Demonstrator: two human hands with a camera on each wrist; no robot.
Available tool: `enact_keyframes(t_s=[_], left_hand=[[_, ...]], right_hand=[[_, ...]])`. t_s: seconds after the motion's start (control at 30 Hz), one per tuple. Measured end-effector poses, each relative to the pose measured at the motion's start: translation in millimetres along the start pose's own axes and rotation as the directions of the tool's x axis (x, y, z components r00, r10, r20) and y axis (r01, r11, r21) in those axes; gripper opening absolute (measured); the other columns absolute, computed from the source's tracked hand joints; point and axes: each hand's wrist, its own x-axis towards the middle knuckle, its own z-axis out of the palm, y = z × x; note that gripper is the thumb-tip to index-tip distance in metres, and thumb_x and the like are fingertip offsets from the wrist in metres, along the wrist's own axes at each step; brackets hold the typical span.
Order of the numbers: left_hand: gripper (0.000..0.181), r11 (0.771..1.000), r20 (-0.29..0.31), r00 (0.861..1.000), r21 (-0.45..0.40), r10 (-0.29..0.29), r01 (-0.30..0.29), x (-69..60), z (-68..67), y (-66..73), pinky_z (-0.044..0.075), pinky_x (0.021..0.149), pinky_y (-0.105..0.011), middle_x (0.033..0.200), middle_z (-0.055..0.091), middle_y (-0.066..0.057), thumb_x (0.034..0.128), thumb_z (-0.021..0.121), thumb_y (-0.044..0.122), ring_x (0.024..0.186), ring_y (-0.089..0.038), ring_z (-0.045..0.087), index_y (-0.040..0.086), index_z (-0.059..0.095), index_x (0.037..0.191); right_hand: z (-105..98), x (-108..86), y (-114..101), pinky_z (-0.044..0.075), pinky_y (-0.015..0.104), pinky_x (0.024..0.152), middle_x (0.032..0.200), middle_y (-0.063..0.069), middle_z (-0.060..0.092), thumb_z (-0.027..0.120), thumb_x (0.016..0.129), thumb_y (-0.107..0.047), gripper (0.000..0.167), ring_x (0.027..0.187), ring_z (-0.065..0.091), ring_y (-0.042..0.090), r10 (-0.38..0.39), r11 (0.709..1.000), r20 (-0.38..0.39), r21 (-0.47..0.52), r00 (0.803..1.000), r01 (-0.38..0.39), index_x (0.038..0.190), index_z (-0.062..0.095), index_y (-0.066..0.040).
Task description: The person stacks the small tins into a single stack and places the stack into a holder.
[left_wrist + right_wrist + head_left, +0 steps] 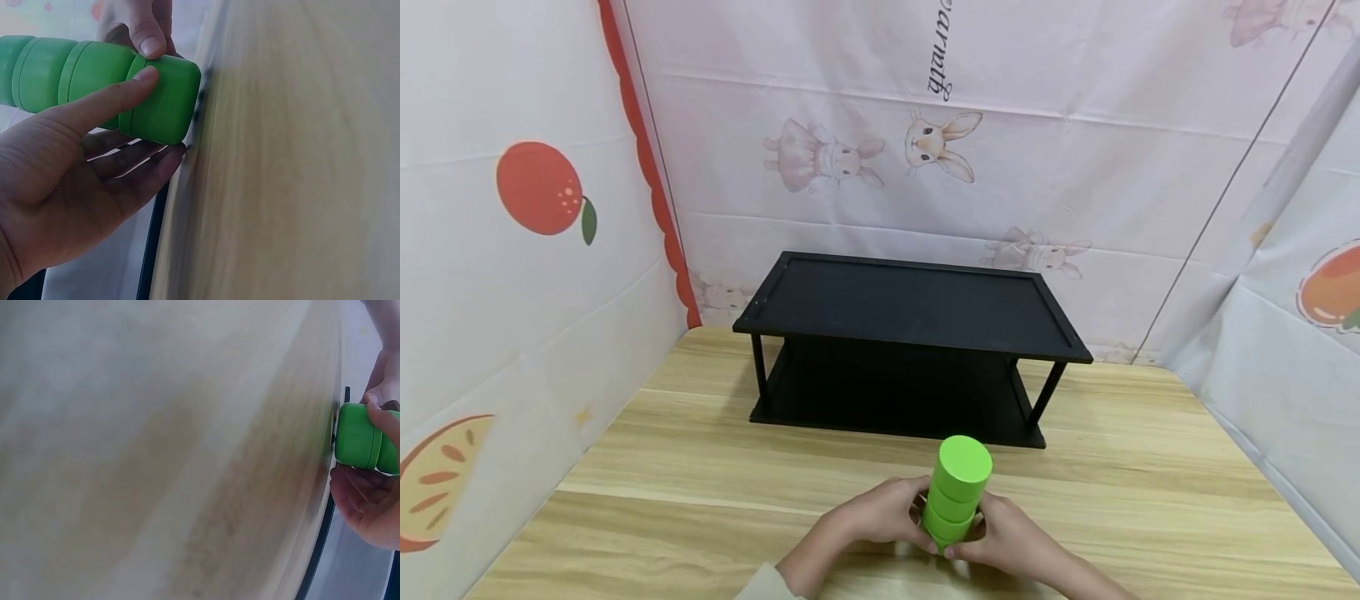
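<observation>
The green stack (955,493) is resting between the left hand (891,511) and the right hand (1009,533), whose half-curled fingers and thumbs are gripping its lower end from opposite sides, nearer than the shelf (910,307).

From the head camera we look forward and down over the worktop (625,467), far enough back to see the whole black shelf (910,304) and the printed cloth (865,50) behind it; the left hand (886,510) and right hand (1009,535) sit low in our frame. At the left wrist we are close in, the picture turned sideways, with the worktop standing upright along the right. At the right wrist we are sideways too, but the worktop fills most of the frame and the hands keep to the right edge. All three views share the green container (952,496): we see its top from the head, its side and base from the wrists.
</observation>
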Motion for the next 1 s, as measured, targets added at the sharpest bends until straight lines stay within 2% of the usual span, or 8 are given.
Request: enact_keyframes(t_s=[0.27,0.47,1.0], left_hand=[[0.052,1.000,0.004,1.000,0.005,-0.016,0.016,-1.3,-3.9,2.3,0.045,0.082,-0.021,0.099,0.060,0.011,0.0654,0.083,0.010,0.090,-0.004,0.056,0.013,0.057,0.111],[0.053,1.000,0.000,1.000,-0.015,-0.016,0.016,-0.6,-5.8,3.2,0.046,0.082,-0.022,0.100,0.059,0.011,0.0654,0.083,0.009,0.090,-0.005,0.055,0.013,0.057,0.111],[0.050,0.999,-0.018,1.000,-0.046,-0.023,0.022,-1.0,-8.6,2.8,0.046,0.079,-0.021,0.096,0.060,0.011,0.0665,0.082,0.009,0.089,-0.003,0.055,0.012,0.058,0.110]], right_hand=[[-0.4,0.9,-2.5,0.051,0.027,0.068,0.104,0.002,0.060,0.078,0.072,-0.035,0.055,0.089,0.057,0.010,0.004,1.000,-0.009,0.022,1.000,-0.003,0.113,0.053,-0.009],[0.0,1.4,-2.7,0.051,0.026,0.065,0.102,0.002,0.061,0.079,0.071,-0.036,0.054,0.086,0.057,0.009,0.003,1.000,-0.035,-0.004,0.999,-0.003,0.111,0.055,-0.008],[-3.0,4.6,-5.4,0.051,0.027,0.065,0.099,-0.001,0.060,0.078,0.071,-0.038,0.053,0.083,0.058,0.013,0.048,0.999,-0.043,0.001,0.998,-0.048,0.108,0.056,-0.007]])
